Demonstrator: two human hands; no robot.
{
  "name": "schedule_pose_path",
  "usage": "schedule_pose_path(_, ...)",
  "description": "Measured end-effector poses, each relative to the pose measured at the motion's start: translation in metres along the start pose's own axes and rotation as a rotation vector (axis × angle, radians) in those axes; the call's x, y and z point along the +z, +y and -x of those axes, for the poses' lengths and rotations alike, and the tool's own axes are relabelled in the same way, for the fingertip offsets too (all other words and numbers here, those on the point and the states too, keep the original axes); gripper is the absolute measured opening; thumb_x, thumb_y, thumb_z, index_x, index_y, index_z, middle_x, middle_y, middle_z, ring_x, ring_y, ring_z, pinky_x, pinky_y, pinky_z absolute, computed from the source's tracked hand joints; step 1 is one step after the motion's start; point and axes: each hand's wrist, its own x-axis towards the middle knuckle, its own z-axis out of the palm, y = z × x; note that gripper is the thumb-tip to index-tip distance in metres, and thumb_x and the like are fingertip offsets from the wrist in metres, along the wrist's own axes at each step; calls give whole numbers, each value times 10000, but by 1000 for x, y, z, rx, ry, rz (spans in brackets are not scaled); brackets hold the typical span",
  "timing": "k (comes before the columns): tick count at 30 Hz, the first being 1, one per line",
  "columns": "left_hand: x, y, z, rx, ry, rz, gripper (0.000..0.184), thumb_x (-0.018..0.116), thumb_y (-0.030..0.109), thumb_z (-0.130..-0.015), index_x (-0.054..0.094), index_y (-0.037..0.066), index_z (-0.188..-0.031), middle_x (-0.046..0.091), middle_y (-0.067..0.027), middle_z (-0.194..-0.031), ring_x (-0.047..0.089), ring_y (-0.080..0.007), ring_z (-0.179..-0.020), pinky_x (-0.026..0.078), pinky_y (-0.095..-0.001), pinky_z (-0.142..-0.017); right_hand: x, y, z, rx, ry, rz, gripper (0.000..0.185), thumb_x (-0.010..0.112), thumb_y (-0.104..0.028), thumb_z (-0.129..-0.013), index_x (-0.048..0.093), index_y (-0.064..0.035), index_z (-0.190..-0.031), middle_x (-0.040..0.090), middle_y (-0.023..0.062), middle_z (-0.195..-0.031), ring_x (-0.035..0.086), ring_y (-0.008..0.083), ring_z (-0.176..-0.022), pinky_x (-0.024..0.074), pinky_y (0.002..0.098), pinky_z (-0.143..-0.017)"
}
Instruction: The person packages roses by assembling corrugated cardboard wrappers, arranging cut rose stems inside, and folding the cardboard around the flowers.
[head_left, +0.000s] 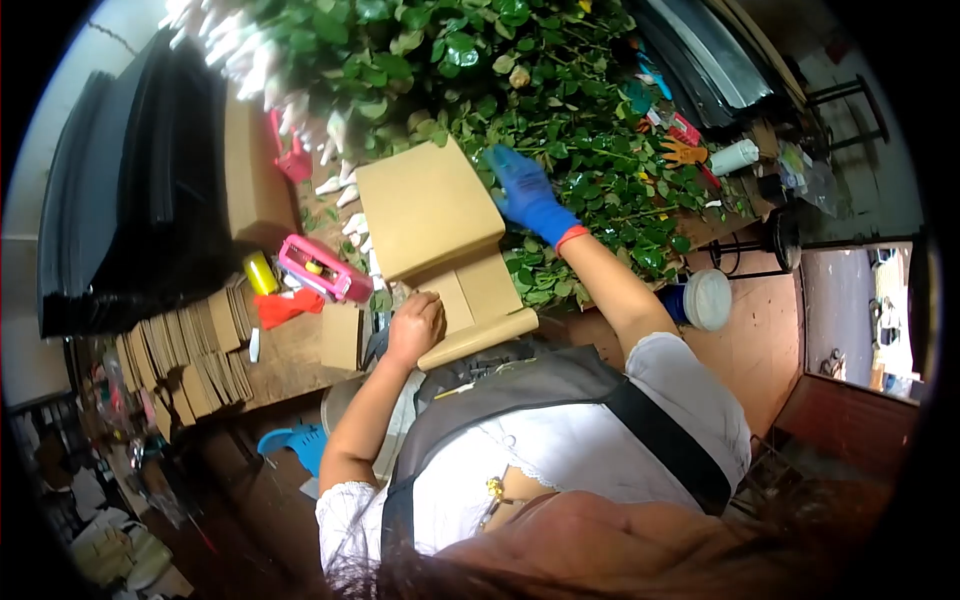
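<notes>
My left hand (416, 326) is bare, its fingers curled at the left edge of a brown cardboard sheet (490, 283). A wide brown paper wrap (430, 212) lies folded over the upper part of this sheet. Along the near side, close to my apron, runs a rolled paper edge (480, 340). My right hand (528, 196) wears a blue glove with a greenish fingertip area. Its fingers stretch out over the leaves beside the wrap's right edge, with no object visible in them. Leafy rose stems (590, 130) cover the table behind and right of the wrap.
White-wrapped bundle ends (250, 60) stick out at upper left. A pink tool or holder (322, 268), a yellow roll (260, 273) and a red cloth (288, 307) lie left of me. Cardboard pieces (190, 350) stand in rows. A white bucket (707, 300) is at right.
</notes>
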Motion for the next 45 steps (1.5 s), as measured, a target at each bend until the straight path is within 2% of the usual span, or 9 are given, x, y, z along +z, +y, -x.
schedule_pose_path(3, -2, 3, -1, 7, 3, -31, 128, 706, 71, -805, 708, 24, -924, 692, -116, -999, 675, -305, -927, 523, -446, -967, 4, -11, -25, -87, 212, -242, 473, 676, -195, -831, 611, -116, -1293, 646, 143, -1269, 640, 318, -1106, 505, 413, -972)
schedule_pose_path(7, -2, 1, 0, 20, 1, -49, 160, 722, 69, -800, 722, 25, -953, 702, -124, -1014, 673, -312, -936, 538, -423, -867, -18, -13, -12, 80, -227, -983, 313, 652, -235, -885, 678, -126, -1178, 713, 131, -1092, 683, 321, -989, 536, 416, -913)
schedule_pose_path(10, -1, 2, -3, 6, -3, -48, 163, 722, 67, -798, 724, 25, -956, 702, -123, -1008, 675, -308, -932, 532, -426, -885, -7, 14, 11, 137, -568, -597, 263, 605, -253, -916, 693, -116, -1122, 714, 126, -1077, 676, 335, -1000, 536, 422, -904)
schedule_pose_path(19, -1, 3, -1, -38, 3, -35, 128, 712, 58, -795, 717, 39, -921, 701, -108, -999, 678, -289, -953, 515, -456, -966, 50, 94, -36, -63, -155, 606, 228, 623, -230, -860, 722, -182, -1060, 699, 132, -1057, 681, 313, -924, 538, 427, -800)
schedule_pose_path(22, -2, 1, 0, -42, 2, -34, 128, 718, 72, -799, 726, 42, -924, 704, -113, -1027, 679, -293, -976, 495, -466, -1003, -4, 83, -62, 116, -375, 195, 187, 626, -259, -863, 705, -154, -996, 696, 110, -1017, 673, 318, -905, 534, 446, -794)
schedule_pose_path(26, 0, -1, 8, -86, -66, 4, 164, 729, 109, -810, 730, 44, -961, 695, -122, -1114, 669, -284, -1053, 445, -501, -1065, -138, 62, -57, -44, 6, -106, 201, 668, -247, -875, 666, -113, -1025, 681, 125, -992, 665, 341, -895, 538, 443, -782)
schedule_pose_path(34, -26, 7, -2, -222, -188, 148, 883, 886, 435, -663, 522, 103, -1396, 638, -147, -1288, 488, -411, -1314, 244, -537, -1198, -191, 69, 62, 318, -934, -447, 286, 641, -346, -906, 694, -133, -1090, 707, 143, -989, 686, 324, -869, 552, 419, -805)
schedule_pose_path(41, -8, -6, 13, -165, -235, 201, 352, 807, 171, -687, 762, 126, -1033, 609, -130, -1285, 515, -327, -1279, 250, -610, -1162, -139, 44, 92, 24, -1232, 182, 274, 652, -312, -868, 701, -161, -1091, 711, 145, -1059, 679, 324, -1011, 533, 450, -863)
schedule_pose_path(45, -16, -3, 8, -158, -284, 205, 375, 796, 164, -688, 755, 135, -1060, 593, -138, -1308, 503, -335, -1284, 260, -615, -1153, -71, 46, 9, -71, -474, 77, 303, 617, -292, -886, 654, -130, -1139, 702, 100, -990, 662, 314, -927, 498, 448, -870)
